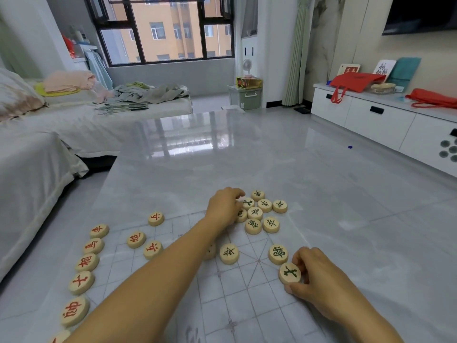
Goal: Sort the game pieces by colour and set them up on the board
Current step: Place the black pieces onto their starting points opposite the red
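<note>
Shows nine red-lettered xiangqi discs, the nearest one cut by the lower frame edge. Shows eleven green-lettered xiangqi discs: eight in the far cluster, three set apart nearer the viewer. Adds one half-hidden disc of unreadable lettering, mostly behind a forearm, making twenty-one in all. Includes one gridded board, one table and two hands: left hand, right hand.
</note>
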Available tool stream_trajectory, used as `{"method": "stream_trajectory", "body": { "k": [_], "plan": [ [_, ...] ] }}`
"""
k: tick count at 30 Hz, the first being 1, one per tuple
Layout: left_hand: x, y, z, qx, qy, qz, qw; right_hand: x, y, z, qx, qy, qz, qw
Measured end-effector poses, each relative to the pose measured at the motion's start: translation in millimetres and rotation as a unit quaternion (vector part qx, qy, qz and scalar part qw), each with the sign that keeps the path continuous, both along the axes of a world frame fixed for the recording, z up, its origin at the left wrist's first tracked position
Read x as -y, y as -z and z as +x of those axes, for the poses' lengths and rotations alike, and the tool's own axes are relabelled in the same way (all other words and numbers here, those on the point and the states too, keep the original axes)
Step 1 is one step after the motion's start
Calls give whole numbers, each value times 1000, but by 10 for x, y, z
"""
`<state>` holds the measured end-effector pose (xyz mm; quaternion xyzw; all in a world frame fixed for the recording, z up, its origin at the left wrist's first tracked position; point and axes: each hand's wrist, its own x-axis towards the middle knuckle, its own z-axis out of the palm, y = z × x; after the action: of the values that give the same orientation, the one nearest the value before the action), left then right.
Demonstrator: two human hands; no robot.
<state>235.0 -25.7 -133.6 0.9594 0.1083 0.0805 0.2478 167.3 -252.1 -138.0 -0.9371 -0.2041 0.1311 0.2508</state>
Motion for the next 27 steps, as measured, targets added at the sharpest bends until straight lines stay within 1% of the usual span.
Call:
{"method": "stream_trajectory", "body": {
  "k": [1,3,5,7,9,10,11,12,13,14,15,16,17,19,20,21,23,25,27],
  "plan": [
    [-5,6,115,-26,21,41,999,-2,-3,5,0,-4,-4,1000],
    [-7,-6,307,-97,69,131,984,-10,-8,21,-3,-10,-12,1000],
    [-7,-28,439,-154,92,153,972,-23,-11,38,-3,-11,-22,1000],
    [-8,-42,500,-164,93,162,969,-29,-15,46,-1,-11,-26,1000],
    [-3,-86,475,-138,81,191,969,-25,-22,41,-2,-10,-20,1000],
    [6,-125,430,-103,67,189,974,-19,-25,33,-2,-11,-19,1000],
    [17,-164,363,-63,55,158,984,-14,-30,26,-1,-11,-19,1000],
    [42,-208,268,-36,49,99,993,-11,-28,22,0,-11,-18,1000],
    [72,-242,144,-28,56,29,998,-10,-23,16,2,-10,-16,1000],
    [118,-261,-1,-38,71,-26,996,-10,-17,10,4,-7,-11,1000],
    [174,-257,-149,-60,90,-52,993,-7,-11,6,6,-4,-6,1000],
    [238,-226,-290,-84,110,-43,989,-7,-8,2,7,-2,-2,1000],
    [297,-175,-405,-96,128,-3,987,-8,-8,-3,7,0,-1,1000],
    [394,-74,-540,-90,145,102,980,-11,-17,-8,2,1,-2,1000],
    [421,-40,-557,-81,143,134,977,-11,-20,-9,0,1,-2,1000],
    [428,-27,-563,-79,137,145,977,-11,-24,-8,-2,1,-1,1000],
    [380,-50,-564,-98,138,113,979,-9,-31,-4,-4,-1,1,1000],
    [273,-55,-557,-145,173,76,971,-8,-38,-2,-9,-5,0,1000],
    [206,-56,-552,-164,208,71,962,-5,-39,-1,-11,-6,-3,1000]
  ]
}}
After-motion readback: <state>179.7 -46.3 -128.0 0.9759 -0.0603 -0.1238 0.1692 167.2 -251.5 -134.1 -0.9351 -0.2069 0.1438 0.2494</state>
